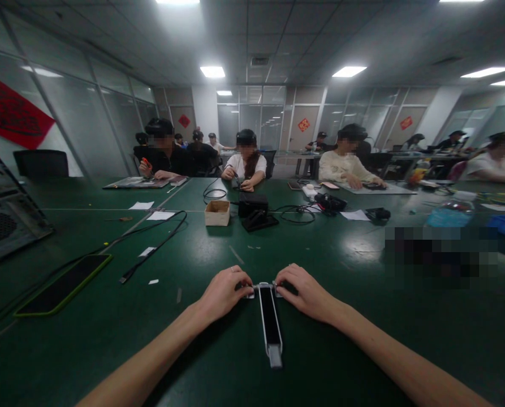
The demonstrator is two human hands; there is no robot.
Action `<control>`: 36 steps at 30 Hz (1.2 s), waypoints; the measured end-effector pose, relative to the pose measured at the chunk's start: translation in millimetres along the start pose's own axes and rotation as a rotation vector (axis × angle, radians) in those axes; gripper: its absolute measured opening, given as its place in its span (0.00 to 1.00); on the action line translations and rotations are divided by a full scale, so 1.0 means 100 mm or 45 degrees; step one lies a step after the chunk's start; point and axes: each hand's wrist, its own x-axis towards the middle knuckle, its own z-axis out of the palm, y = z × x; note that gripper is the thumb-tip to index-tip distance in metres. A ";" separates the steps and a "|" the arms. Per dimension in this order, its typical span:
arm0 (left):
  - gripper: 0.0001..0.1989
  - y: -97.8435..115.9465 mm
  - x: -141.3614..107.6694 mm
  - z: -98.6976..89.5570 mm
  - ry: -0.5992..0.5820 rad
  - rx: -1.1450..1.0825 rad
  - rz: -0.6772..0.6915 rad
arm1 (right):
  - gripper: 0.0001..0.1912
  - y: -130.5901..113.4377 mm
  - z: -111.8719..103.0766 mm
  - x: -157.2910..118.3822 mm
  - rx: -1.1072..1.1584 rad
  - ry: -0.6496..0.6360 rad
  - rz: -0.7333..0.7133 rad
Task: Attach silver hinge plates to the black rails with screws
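Observation:
A long narrow device (270, 316) with a black face and a silver-white frame lies on the green table in front of me. A grey block-like tip sticks out of its near end. Small silvery side pieces jut out left and right from its far end. My left hand (225, 291) is closed, thumb and fingers pinching the left side piece. On the other side, my right hand (305, 293) pinches the right one. The fingers partly cover both pieces, so their exact shape is hidden. What kind of device this is, I cannot tell.
A phone-like slab with a green edge (63, 285) and a black cable (154, 249) lie to the left. Ahead stand a small cardboard box (217, 213) and a black box (253, 204). A computer case (8, 209) is far left. Several people sit across the table.

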 end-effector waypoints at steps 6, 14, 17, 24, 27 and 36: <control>0.05 0.04 0.02 -0.03 -0.029 0.007 -0.045 | 0.10 0.08 -0.20 -0.01 -0.223 -0.001 -0.073; 0.07 0.00 0.00 -0.03 -0.034 -0.003 -0.002 | 0.13 0.45 -0.57 -0.17 -0.463 0.009 0.210; 0.08 -0.02 0.00 0.00 -0.017 -0.015 0.025 | 0.13 0.46 -0.48 -0.17 -0.445 -0.070 0.228; 0.06 0.00 -0.03 0.07 0.027 0.060 0.082 | 0.09 0.47 -0.26 -0.06 -0.522 -0.074 0.309; 0.06 0.04 -0.03 0.05 0.025 0.124 0.076 | 0.08 0.46 -0.28 -0.06 -0.435 -0.050 0.308; 0.05 0.08 -0.04 0.03 0.014 0.198 0.094 | 0.06 0.03 -0.21 -0.01 0.078 -0.016 0.125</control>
